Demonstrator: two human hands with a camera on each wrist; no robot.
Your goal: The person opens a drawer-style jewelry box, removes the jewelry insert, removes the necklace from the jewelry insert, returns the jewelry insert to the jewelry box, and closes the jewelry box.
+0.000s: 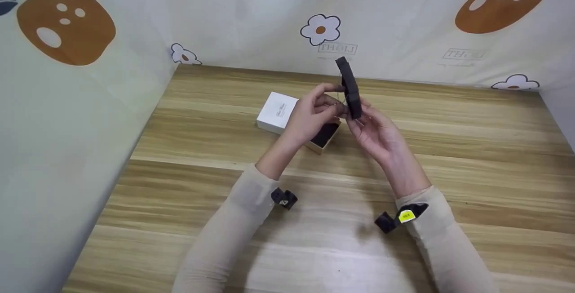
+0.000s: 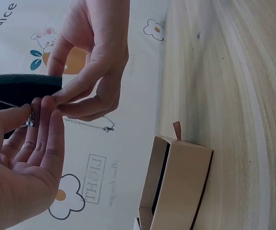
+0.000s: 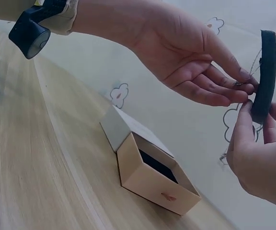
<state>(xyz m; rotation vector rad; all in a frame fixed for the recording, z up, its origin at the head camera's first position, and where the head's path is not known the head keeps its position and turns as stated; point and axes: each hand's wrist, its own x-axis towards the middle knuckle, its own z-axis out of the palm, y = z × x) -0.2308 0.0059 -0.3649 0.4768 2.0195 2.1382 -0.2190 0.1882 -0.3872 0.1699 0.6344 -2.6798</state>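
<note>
A black padded jewellery insert (image 1: 351, 87) is held up on edge between the hands, above the table. The right hand (image 1: 379, 133) grips its lower end, with fingers on both faces in the right wrist view. A thin silver necklace (image 2: 4, 102) runs across the insert. My left hand (image 1: 310, 113) pinches its small pendant (image 2: 30, 120) between thumb and fingers, close to the insert's face. Part of the chain with a clasp (image 2: 109, 128) dangles behind the hands in the left wrist view. How the chain is fixed to the insert is hidden.
Behind the hands, a white box sleeve (image 1: 275, 109) with small print lies on the wooden table (image 1: 202, 149). From it sticks a tan drawer (image 3: 159, 184) with a black lining and a ribbon tab (image 3: 168, 197). A printed curtain (image 1: 247, 19) borders the table's back and left.
</note>
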